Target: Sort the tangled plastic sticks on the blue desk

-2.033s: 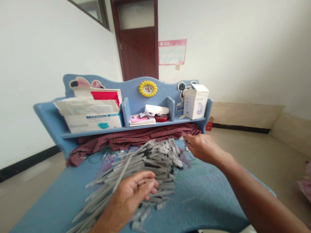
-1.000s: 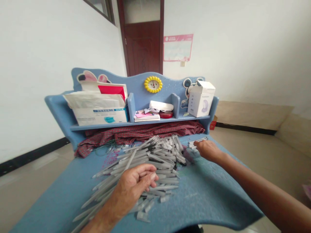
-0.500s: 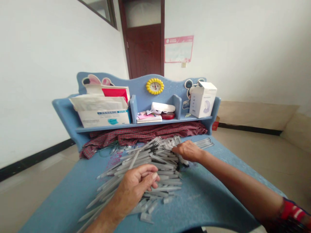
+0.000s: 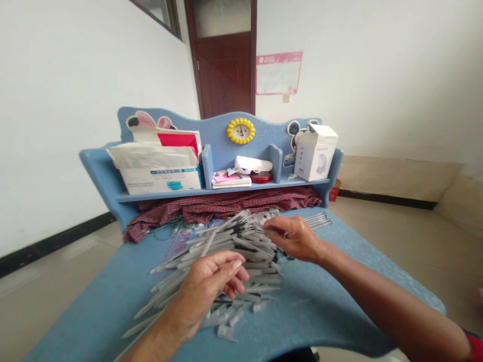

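Observation:
Over the near part of a heap of translucent pen barrels (image 4: 249,246) hovers my left hand (image 4: 213,281), its fingers curled and thumb lying against them; whatever may be inside is hidden. My right hand (image 4: 298,239) is over the far right of the heap, thumb and fingers brought together in a pinch. A small greyish bit shows at its fingers, too small to name. Small clear pen caps (image 4: 226,332) lie at the near end of the heap. Several slim pen refills or rods (image 4: 318,220) lie side by side beyond my right hand.
The blue table (image 4: 320,311) has a raised shelf (image 4: 166,195) along its back. On it stand a face-mask box (image 4: 162,181), papers (image 4: 232,182), a red round tin (image 4: 261,177) and a white carton (image 4: 316,153). A checkered cloth (image 4: 226,203) is bunched beneath.
My right hand has lifted slightly off the heap and drawn back toward me, its fingers turning inward. My left hand has barely moved.

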Demonstrator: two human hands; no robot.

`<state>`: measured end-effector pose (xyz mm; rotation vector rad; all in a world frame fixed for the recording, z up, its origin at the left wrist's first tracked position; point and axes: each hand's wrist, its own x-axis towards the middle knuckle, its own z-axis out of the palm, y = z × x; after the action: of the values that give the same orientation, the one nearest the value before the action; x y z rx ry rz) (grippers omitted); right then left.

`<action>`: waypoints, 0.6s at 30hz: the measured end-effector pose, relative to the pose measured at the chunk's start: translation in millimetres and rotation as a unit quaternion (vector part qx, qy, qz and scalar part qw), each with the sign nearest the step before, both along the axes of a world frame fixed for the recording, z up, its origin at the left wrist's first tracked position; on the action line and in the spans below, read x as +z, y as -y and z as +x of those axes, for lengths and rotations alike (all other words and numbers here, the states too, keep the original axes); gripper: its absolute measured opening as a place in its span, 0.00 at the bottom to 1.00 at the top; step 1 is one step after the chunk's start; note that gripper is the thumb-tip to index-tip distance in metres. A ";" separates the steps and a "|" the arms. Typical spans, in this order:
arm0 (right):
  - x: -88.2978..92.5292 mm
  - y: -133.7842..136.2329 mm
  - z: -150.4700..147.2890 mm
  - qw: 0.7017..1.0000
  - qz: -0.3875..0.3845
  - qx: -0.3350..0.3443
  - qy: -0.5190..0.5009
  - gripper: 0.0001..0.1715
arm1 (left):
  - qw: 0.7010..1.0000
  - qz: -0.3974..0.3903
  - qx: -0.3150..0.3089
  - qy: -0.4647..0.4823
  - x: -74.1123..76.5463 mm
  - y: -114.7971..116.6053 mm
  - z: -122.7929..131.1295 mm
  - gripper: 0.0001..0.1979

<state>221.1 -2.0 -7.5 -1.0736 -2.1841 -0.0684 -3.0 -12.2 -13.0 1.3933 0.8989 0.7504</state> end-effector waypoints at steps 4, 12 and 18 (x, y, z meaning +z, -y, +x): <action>6.0 28.6 -33.0 0.989 0.042 0.133 0.046 0.11 | 0.991 -0.096 -0.026 0.089 -1.5 0.3 0.5 0.11; 2.3 35.7 -39.0 0.985 0.062 0.037 0.156 0.16 | 0.978 -0.136 0.045 0.154 -3.7 -10.0 -4.1 0.06; -6.9 11.5 3.6 0.926 -0.190 -0.265 0.188 0.13 | 0.976 -0.113 0.076 0.170 1.5 -13.2 -7.6 0.03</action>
<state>224.6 -13.5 -14.4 -2.0001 -2.2174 -0.1014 -10.6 1.0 -11.5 0.9674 0.7966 0.9396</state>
